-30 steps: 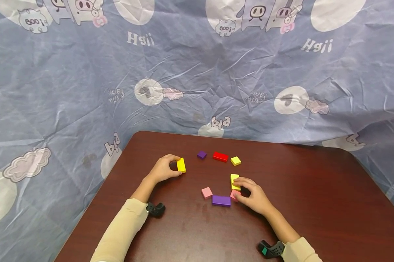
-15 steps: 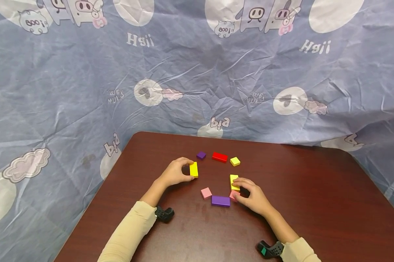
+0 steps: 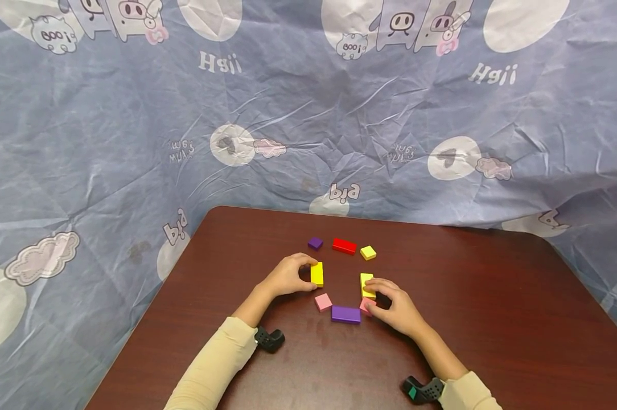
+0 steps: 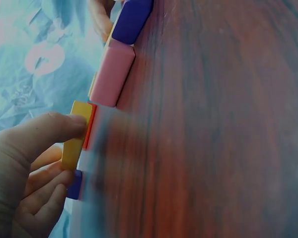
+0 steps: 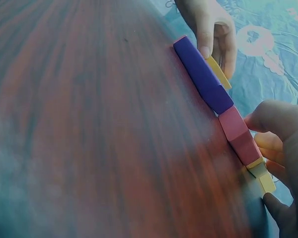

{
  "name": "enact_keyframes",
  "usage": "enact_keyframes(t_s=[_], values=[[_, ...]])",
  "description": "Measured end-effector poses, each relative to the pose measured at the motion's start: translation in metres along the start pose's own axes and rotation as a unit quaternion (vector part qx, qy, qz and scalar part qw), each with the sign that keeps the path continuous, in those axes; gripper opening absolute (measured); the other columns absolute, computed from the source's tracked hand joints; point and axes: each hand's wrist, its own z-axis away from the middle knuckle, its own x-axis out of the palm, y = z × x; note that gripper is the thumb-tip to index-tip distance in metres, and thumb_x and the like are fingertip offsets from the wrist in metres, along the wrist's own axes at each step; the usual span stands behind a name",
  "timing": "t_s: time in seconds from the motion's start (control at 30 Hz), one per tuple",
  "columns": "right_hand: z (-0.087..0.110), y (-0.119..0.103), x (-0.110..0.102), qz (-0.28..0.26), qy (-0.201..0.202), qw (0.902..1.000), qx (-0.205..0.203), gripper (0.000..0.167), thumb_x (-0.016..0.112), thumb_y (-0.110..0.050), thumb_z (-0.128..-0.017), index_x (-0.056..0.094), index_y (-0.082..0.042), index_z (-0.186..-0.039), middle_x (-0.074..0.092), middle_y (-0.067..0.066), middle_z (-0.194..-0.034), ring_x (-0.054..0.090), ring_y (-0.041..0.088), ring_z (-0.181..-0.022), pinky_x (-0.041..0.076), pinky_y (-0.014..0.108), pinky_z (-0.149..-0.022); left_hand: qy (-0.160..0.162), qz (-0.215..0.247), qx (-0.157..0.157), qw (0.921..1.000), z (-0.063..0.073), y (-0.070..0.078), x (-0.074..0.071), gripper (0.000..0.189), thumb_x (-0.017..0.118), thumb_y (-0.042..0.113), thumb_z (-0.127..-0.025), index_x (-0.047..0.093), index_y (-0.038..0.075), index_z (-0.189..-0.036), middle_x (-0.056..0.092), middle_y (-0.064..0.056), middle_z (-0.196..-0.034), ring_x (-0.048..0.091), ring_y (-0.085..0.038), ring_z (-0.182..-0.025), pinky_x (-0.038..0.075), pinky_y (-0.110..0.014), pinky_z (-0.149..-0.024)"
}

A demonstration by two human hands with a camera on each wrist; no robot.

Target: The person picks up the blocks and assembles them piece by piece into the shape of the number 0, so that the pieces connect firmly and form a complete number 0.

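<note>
Between thumb and fingertips my left hand [image 3: 290,274] pinches a bright yellow oblong block [image 3: 316,274]; the left wrist view shows the thumb on one face. My right hand [image 3: 398,307] holds a second yellow oblong block [image 3: 366,281] with its fingers, partly covering it. Its thumb touches a small pink block [image 3: 364,306] at that block's near end. A purple oblong block [image 3: 346,315] lies just left of this pink piece. At its other end is a pink square block [image 3: 323,303], close in front of the left hand.
Farther back lie a small purple block [image 3: 315,244], a red oblong block [image 3: 344,246] and a small pale yellow block [image 3: 368,253]. All rest on the dark brown table [image 3: 472,285]. A patterned blue cloth [image 3: 298,97] hangs behind the table's far edge.
My left hand has carried its yellow block rightward and toward me, to just behind the left pink block. The right hand has stayed in place on its blocks.
</note>
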Motion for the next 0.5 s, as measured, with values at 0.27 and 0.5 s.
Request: enact_keyframes(t_s=[0.27, 0.5], values=[[-0.0004, 0.0012, 0.0027, 0.001, 0.003, 1.0000, -0.005, 0.032, 0.081, -0.014, -0.078, 0.072, -0.011, -0.109, 0.062, 0.006, -0.125, 0.053, 0.028, -0.122, 0.028, 0.012, -0.102, -0.019, 0.001, 0.018, 0.9997, -0.0014, 0.0008, 0.0060, 0.054, 0.083, 0.026, -0.073, 0.067, 0.006, -0.120, 0.063, -0.005, -0.117, 0.058, -0.017, -0.101, 0.047, -0.030, -0.091], [-0.0003, 0.0011, 0.0040, -0.001, 0.014, 0.9998, -0.017, 0.032, 0.080, -0.012, -0.077, 0.072, -0.009, -0.108, 0.062, 0.007, -0.124, 0.053, 0.030, -0.120, 0.026, 0.009, -0.102, -0.019, 0.006, 0.029, 0.9994, -0.0026, 0.0001, 0.0081, 0.054, 0.083, 0.028, -0.072, 0.067, 0.006, -0.119, 0.064, -0.005, -0.115, 0.058, -0.016, -0.099, 0.047, -0.029, -0.089]])
